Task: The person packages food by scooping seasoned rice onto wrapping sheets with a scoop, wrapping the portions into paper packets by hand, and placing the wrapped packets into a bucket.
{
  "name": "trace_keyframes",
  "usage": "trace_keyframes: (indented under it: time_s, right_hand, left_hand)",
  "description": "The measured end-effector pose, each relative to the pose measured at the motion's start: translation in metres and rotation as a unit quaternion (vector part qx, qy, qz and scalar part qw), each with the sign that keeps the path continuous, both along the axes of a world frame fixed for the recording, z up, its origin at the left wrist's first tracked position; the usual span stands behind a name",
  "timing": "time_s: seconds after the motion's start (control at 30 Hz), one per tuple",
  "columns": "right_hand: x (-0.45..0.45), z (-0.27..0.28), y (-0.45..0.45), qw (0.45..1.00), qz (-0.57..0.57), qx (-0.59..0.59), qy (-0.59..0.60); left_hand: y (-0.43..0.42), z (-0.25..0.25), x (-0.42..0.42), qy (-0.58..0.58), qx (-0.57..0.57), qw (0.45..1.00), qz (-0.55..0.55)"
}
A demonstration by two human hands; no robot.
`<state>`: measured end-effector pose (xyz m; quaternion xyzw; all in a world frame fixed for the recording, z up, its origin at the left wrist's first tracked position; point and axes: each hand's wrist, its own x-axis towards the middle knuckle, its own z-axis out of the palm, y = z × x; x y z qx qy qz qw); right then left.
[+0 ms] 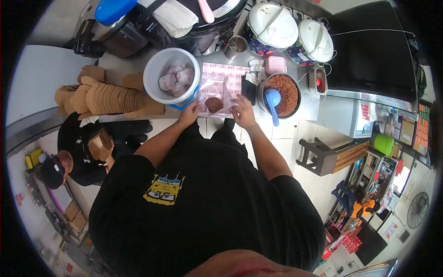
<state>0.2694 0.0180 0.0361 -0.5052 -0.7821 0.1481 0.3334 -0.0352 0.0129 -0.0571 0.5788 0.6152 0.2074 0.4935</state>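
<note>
A small mound of reddish-brown rice [214,105] rests on a printed wrapping paper [211,87] at the counter's front edge. My left hand [188,114] pinches the paper's left edge. On the other side, my right hand [242,111] has its fingers closed on the paper's right edge, which is lifted and creased. Left of the paper stands a white bucket [148,74] with several paper-wrapped parcels [177,78] inside. A pot [264,99] of the same rice is to the right, and a blue ladle [272,99] lies in it.
Stacked brown cardboard boxes [110,98] line the left of the counter. A dark flat object [249,88] lies between paper and pot. Behind stand a metal cup [236,46], a large cooker [198,37] and two lidded patterned pots [272,27]. A co-worker [87,147] holds a cardboard box at left.
</note>
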Motion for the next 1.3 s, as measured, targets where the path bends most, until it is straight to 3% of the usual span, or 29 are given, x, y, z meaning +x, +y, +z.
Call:
trace_keyframes:
  time_s: [0.07,0.1,0.17,0.23,0.27,0.3,0.33,0.37,0.4,0.47,0.53,0.57,0.67,0.73,0.8,0.87,1.0,1.07,1.1,1.17,1.23,1.3]
  right_hand:
    - [0.005,0.002,-0.004,0.985,0.169,-0.019,-0.033]
    - [0.005,0.004,-0.007,0.978,0.206,-0.031,-0.027]
    - [0.007,-0.003,-0.007,0.962,0.266,-0.033,-0.046]
    - [0.011,-0.009,-0.004,0.943,0.325,-0.031,-0.067]
    - [0.014,-0.012,-0.003,0.939,0.323,-0.105,-0.048]
    - [0.019,-0.02,-0.004,0.93,0.318,-0.179,-0.029]
    - [0.023,-0.029,-0.004,0.931,0.319,-0.177,-0.029]
    - [0.028,-0.044,-0.004,0.941,0.24,-0.238,-0.017]
    - [0.03,-0.047,-0.002,0.942,0.159,-0.296,-0.005]
    - [0.033,-0.064,-0.006,0.942,0.107,-0.312,0.06]
    - [0.035,-0.11,-0.012,0.892,-0.064,-0.394,0.214]
    - [0.028,-0.108,-0.012,0.869,-0.089,-0.384,0.3]
    - [0.018,-0.101,-0.009,0.833,-0.147,-0.447,0.293]
    - [0.017,-0.136,-0.008,0.819,-0.163,-0.446,0.322]
    - [0.015,-0.144,-0.004,0.866,-0.196,-0.413,0.205]
    - [0.011,-0.138,-0.003,0.869,-0.213,-0.405,0.188]
    - [0.007,-0.127,-0.001,0.899,-0.246,-0.35,0.094]
    - [0.005,-0.112,0.0,0.881,-0.265,-0.375,0.11]
    - [0.003,-0.109,-0.001,0.864,-0.28,-0.399,0.122]
    - [0.001,-0.105,0.001,0.871,-0.267,-0.401,0.099]
    - [-0.003,-0.101,0.002,0.879,-0.25,-0.399,0.073]
    - [-0.02,-0.068,0.012,0.929,-0.17,-0.291,-0.155]
  left_hand:
    - [-0.006,-0.001,-0.009,-0.061,0.022,0.996,-0.067]
    - [-0.008,0.001,-0.015,-0.059,0.019,0.996,-0.068]
    - [-0.002,0.005,-0.025,-0.031,0.148,0.96,-0.236]
    - [0.002,0.0,-0.033,-0.013,0.21,0.94,-0.268]
    - [0.002,-0.005,-0.034,0.004,0.271,0.915,-0.298]
    - [0.002,-0.006,-0.034,0.004,0.272,0.915,-0.298]
    - [0.002,-0.007,-0.034,-0.003,0.141,0.958,-0.248]
    - [0.002,-0.009,-0.035,-0.009,0.008,0.981,-0.192]
    - [0.0,-0.024,-0.034,-0.009,0.011,0.982,-0.19]
    - [0.0,-0.049,-0.028,-0.005,0.058,0.998,-0.028]
    - [0.011,-0.012,-0.015,0.002,0.008,1.0,0.006]
    - [0.014,0.002,-0.011,0.009,-0.046,0.998,0.038]
    - [0.013,-0.053,-0.003,0.052,-0.001,0.99,0.132]
    - [0.019,-0.047,0.006,0.094,-0.019,0.987,0.13]
    - [0.021,-0.046,0.016,0.137,-0.035,0.982,0.125]
    - [0.019,-0.047,0.026,0.201,-0.005,0.966,0.163]
    - [-0.005,0.024,0.055,0.166,0.084,0.972,0.141]
    - [-0.02,0.081,0.071,0.321,0.246,0.914,-0.02]
    - [-0.019,0.083,0.071,0.322,0.245,0.914,-0.024]
    - [-0.021,0.084,0.07,0.274,0.221,0.882,-0.314]
    - [-0.028,0.078,0.071,0.302,0.218,0.861,-0.346]
    - [-0.028,0.072,0.074,0.33,0.218,0.84,-0.373]
